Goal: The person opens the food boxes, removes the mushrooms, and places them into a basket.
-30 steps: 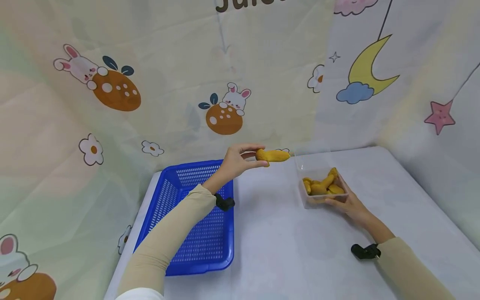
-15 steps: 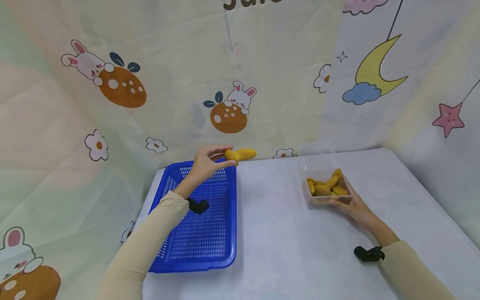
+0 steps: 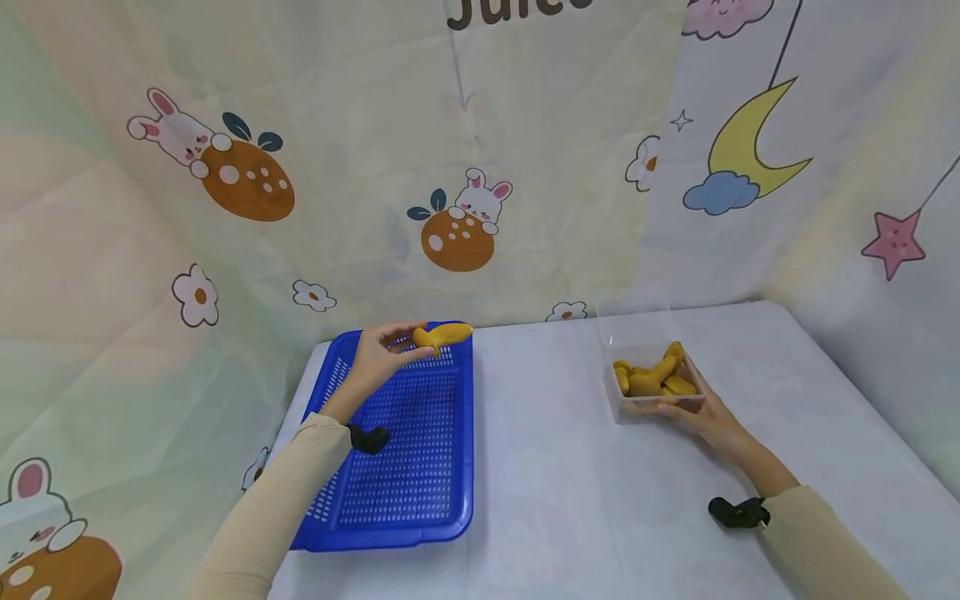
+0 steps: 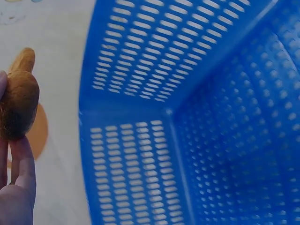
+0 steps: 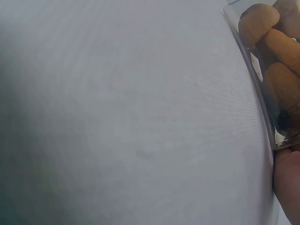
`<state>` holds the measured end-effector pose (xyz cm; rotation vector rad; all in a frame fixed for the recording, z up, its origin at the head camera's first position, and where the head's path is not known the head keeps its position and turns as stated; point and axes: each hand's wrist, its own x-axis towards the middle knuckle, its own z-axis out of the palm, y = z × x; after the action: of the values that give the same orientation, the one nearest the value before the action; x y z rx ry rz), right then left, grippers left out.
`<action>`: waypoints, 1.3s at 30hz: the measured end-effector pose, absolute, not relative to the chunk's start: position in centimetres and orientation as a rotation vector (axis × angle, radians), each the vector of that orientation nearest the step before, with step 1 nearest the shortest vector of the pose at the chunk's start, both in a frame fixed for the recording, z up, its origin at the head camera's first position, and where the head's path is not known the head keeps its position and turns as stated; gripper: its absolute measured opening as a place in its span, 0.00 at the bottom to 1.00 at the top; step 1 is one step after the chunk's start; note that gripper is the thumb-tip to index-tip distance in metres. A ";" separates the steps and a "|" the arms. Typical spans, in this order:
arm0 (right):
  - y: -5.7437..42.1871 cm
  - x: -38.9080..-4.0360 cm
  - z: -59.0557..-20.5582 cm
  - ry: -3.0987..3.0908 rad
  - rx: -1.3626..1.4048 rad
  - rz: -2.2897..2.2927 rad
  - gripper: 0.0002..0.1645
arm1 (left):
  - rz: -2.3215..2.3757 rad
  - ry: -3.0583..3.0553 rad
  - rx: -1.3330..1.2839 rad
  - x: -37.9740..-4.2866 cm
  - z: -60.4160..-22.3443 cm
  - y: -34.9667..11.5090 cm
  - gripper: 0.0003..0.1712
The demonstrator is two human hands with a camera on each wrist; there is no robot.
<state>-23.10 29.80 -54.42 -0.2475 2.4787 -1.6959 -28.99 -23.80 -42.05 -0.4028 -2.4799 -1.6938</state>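
Observation:
My left hand pinches a yellow mushroom between thumb and fingers, above the far end of the blue basket. In the left wrist view the mushroom shows its rounded cap and stem, beyond the basket's perforated wall. On the right of the table, my right hand holds the near right corner of a clear plastic box. Several more yellow mushrooms lie in it, one poking up over the rim. In the right wrist view the mushrooms appear brownish through the box wall.
A transparent lid stands raised at the back of the box. White cloth covers the table. Behind it hangs a printed fabric backdrop. A black wrist camera sits on each forearm.
My left hand has carried the mushroom leftward from beyond the basket's right side, then lowered it over the basket's far end. My right hand keeps its hold on the box.

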 end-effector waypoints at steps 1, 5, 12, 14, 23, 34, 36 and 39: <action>29.8 -23.1 -54.5 2.476 -0.241 -1.695 0.62 | -1.691 -2.486 -0.387 -29.0 -42.4 -24.2 0.28; 29.9 -23.2 -54.7 2.480 -0.242 -1.702 0.62 | -1.665 -2.526 -0.327 -28.9 -43.9 -25.4 0.28; 30.0 -23.4 -55.0 2.507 -0.232 -1.676 0.62 | -1.648 -2.599 -0.291 -28.9 -46.4 -26.9 0.29; 30.0 -23.4 -54.9 2.518 -0.240 -1.657 0.61 | -1.639 -2.625 -0.306 -28.9 -47.0 -27.2 0.30; 29.8 -23.1 -54.5 2.501 -0.262 -1.674 0.61 | -1.627 -2.685 -0.280 -28.9 -49.1 -28.0 0.27; 29.8 -23.3 -54.6 2.527 -0.242 -1.659 0.61 | -1.581 -2.727 -0.329 -29.3 -49.8 -27.7 0.28; 29.8 -23.2 -54.6 2.518 -0.240 -1.665 0.62 | -1.559 -2.722 -0.327 -29.3 -49.7 -27.7 0.27; 29.7 -23.2 -54.5 2.519 -0.244 -1.664 0.62 | -1.547 -2.704 -0.315 -29.5 -49.5 -27.7 0.25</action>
<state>-23.24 29.73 -54.50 -0.2444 2.5188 -1.6644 -29.48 -27.73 -49.51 -0.3146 -2.7035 -1.5469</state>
